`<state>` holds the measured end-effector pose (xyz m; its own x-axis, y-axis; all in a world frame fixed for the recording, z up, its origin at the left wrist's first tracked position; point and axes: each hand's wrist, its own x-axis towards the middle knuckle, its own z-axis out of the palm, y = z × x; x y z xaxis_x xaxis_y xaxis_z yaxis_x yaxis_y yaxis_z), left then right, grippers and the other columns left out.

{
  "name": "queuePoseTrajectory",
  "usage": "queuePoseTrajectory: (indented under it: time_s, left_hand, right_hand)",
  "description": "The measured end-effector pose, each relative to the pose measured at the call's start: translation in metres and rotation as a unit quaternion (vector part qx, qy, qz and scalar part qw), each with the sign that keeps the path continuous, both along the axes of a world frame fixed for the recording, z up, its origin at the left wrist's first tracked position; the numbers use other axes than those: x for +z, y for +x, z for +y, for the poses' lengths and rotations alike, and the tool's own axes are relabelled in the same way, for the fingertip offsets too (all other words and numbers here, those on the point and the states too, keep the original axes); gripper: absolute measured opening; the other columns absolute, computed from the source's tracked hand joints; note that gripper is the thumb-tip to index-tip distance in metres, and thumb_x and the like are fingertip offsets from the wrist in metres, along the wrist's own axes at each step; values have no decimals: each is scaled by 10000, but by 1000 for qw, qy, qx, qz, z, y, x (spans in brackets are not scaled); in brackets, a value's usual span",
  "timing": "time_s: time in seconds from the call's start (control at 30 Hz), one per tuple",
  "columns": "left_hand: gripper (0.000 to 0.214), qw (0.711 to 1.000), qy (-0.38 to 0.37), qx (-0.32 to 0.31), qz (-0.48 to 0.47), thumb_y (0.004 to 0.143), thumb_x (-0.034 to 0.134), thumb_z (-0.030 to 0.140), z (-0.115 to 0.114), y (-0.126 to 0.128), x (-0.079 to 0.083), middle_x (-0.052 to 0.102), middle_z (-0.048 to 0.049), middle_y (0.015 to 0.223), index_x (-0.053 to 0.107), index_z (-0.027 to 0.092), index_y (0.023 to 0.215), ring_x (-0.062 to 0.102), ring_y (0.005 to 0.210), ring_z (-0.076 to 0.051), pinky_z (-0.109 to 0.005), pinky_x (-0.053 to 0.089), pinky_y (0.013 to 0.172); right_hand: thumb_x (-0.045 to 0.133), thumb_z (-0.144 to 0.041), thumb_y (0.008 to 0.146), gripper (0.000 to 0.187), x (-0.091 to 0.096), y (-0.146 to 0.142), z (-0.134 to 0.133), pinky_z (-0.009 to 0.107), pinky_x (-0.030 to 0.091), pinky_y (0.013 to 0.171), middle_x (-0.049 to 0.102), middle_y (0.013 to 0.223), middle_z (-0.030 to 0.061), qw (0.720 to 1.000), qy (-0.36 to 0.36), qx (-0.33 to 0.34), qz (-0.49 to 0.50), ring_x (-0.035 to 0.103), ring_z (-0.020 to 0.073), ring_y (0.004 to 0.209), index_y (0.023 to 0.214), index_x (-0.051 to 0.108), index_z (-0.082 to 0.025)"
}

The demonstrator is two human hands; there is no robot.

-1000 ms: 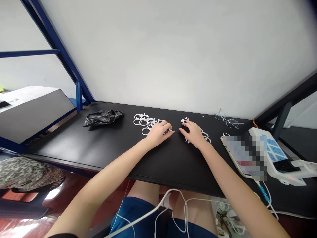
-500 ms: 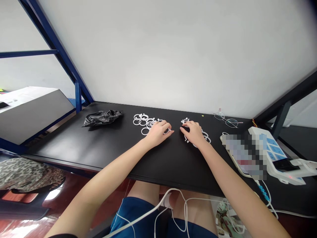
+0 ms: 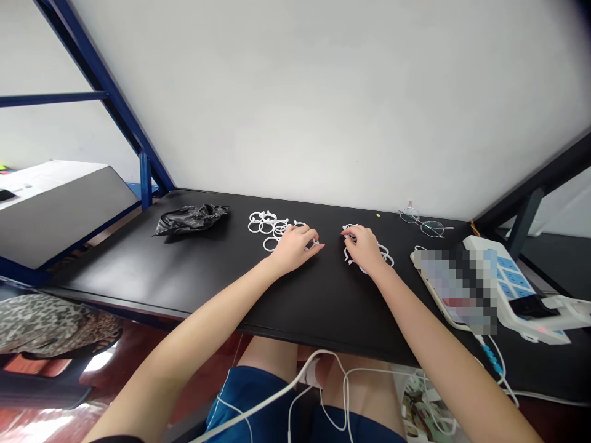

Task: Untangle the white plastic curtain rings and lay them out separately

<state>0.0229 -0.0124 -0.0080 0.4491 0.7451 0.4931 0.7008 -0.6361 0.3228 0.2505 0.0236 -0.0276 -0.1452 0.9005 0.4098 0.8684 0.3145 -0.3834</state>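
Observation:
Two groups of small white plastic rings lie on a black table (image 3: 194, 271). My left hand (image 3: 295, 246) rests on the near edge of the left group of rings (image 3: 268, 224), fingers curled and touching a ring under them. My right hand (image 3: 364, 247) lies over the right group of rings (image 3: 384, 253), fingers bent and pinching at a ring near its thumb. What each hand actually grips is too small to make out.
A crumpled black plastic bag (image 3: 191, 218) lies at the left back. Eyeglasses (image 3: 425, 225) sit by the wall at right. A phone (image 3: 455, 286) and a white power strip (image 3: 521, 295) occupy the right side. White cables hang over my lap.
My right hand has drawn its fingers in and shifted slightly right over its rings. The left hand has barely moved.

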Motion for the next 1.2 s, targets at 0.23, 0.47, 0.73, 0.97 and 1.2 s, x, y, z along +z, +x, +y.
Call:
queuePoseTrajectory:
  time_s: [0.23, 0.47, 0.73, 0.97, 1.2]
  left_hand:
    - [201, 999, -16, -14, 29, 925, 564, 389, 3, -2, -6, 657, -22, 918, 574, 191, 891, 608, 878, -181, -351, 367, 883]
    - [205, 999, -24, -14, 41, 930, 555, 379, 1, -2, -3, 641, -36, 933, 572, 185, 867, 597, 906, -197, -354, 375, 872]
    - [178, 998, -43, -21, 49, 927, 546, 350, 0, -2, 0, 611, -44, 932, 582, 184, 872, 583, 914, -205, -367, 396, 865]
    - [116, 997, -45, -22, 53, 902, 578, 295, -1, -3, 1, 601, -39, 924, 564, 187, 863, 574, 918, -208, -364, 396, 859]
    - [122, 998, -28, -21, 52, 887, 602, 292, -1, -3, -1, 601, -27, 889, 557, 189, 839, 552, 876, -197, -361, 389, 858]
  right_hand:
    - [439, -125, 778, 292, 1, 0, 0, 413, 465, 794, 691, 865, 64, 998, 34, 31, 36, 593, 243, 815, 871, 699, -218]
    - [440, -135, 787, 265, 9, -3, -4, 396, 482, 791, 707, 863, 57, 995, 61, 25, 70, 614, 236, 817, 824, 691, -210]
    - [486, -150, 773, 179, 21, -8, -12, 378, 488, 759, 699, 804, 47, 983, 132, 21, 123, 618, 231, 797, 732, 647, -217]
    - [491, -140, 771, 176, 24, -10, -14, 382, 495, 771, 702, 801, 49, 977, 159, 27, 139, 626, 232, 816, 710, 634, -222]
    - [499, -138, 794, 180, 30, -15, -20, 399, 512, 809, 707, 854, 53, 968, 189, 28, 164, 641, 232, 865, 710, 627, -233]
